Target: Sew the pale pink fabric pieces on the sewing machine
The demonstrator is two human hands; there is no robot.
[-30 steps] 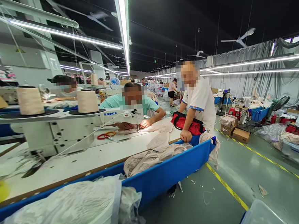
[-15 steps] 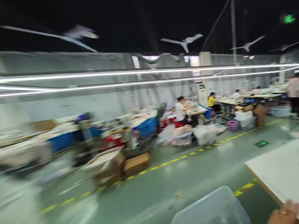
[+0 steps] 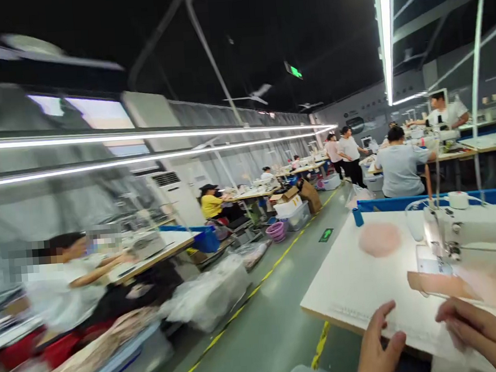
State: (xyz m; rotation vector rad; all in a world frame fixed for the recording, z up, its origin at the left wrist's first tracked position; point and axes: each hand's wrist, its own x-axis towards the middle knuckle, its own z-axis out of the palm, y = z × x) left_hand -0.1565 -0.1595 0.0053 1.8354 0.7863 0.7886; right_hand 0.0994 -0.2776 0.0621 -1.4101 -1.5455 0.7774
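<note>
Left hand [image 3: 376, 344] is spread open, fingers on the tabletop [image 3: 352, 280] edge, holding nothing. Right hand [image 3: 483, 331] is curled and blurred; can't tell if it grips anything. Tan fabric piece [image 3: 439, 284] lies flat by the sewing machine [image 3: 446, 231], just beyond the right hand. Probably light and limp; pinch a free edge.

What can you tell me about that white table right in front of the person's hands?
The white table has a flat, smooth top with a wood-coloured edge and a blue rim along its far side. A sewing machine sits at its right, a pink round piece lies toward the far end, a tan piece by the needle. The left hand rests on the near edge; the right hand lies on pale cloth there.
</note>
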